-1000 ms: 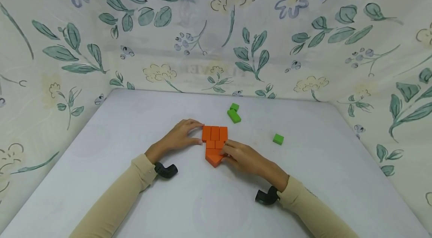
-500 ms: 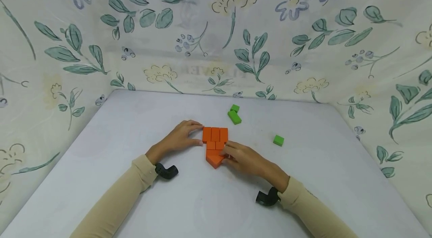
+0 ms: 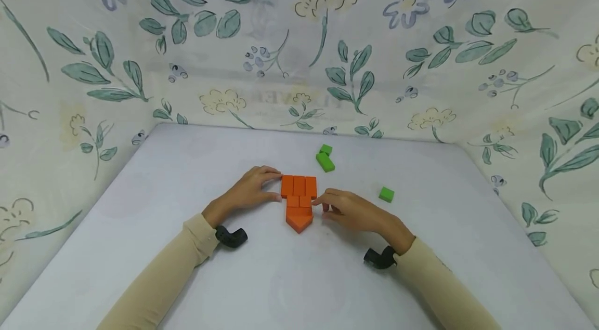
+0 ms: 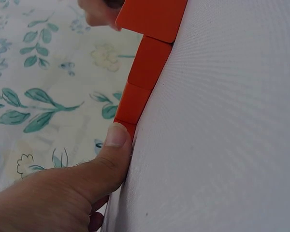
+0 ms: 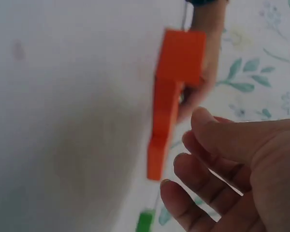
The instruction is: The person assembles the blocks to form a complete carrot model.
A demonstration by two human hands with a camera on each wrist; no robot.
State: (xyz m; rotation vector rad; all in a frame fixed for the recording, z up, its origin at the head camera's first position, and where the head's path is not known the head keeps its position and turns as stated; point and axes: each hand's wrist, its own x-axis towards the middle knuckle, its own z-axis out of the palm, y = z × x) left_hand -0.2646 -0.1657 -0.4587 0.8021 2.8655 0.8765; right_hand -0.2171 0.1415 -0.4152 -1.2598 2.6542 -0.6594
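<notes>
Nearest you, past your beige sleeves (image 3: 159, 273), the orange pointed end (image 3: 299, 222) of the shape lies flat on the white tabletop (image 3: 281, 283), its tip facing you; you can't tell for sure whether it is one piece or more. Just to its right, and a little farther, your right hand (image 3: 353, 210) grasps nothing: in the right wrist view its fingers are loosely bent, with a gap between them and the blurred orange. The two small orange blocks (image 3: 293, 201) come next, side by side, their near faces against the pointed end. Well off to the right sits a lone green block (image 3: 386, 194). At the left of the shape, your left hand (image 3: 249, 189) is spread rather than clenched, thumb and forefinger at the left side of the row of three orange blocks (image 3: 299, 185); the left wrist view puts the thumb against the orange, seemingly just steadying it. That row caps the far end of the shape, wider than the pair beneath. By the look of it, the orange part is put together and neatly lined up. What appears left is the green: the lone one, plus, beyond the row, a longer green block (image 3: 325, 162) with a small green block (image 3: 326, 149) at its far end, none joined to the orange.
</notes>
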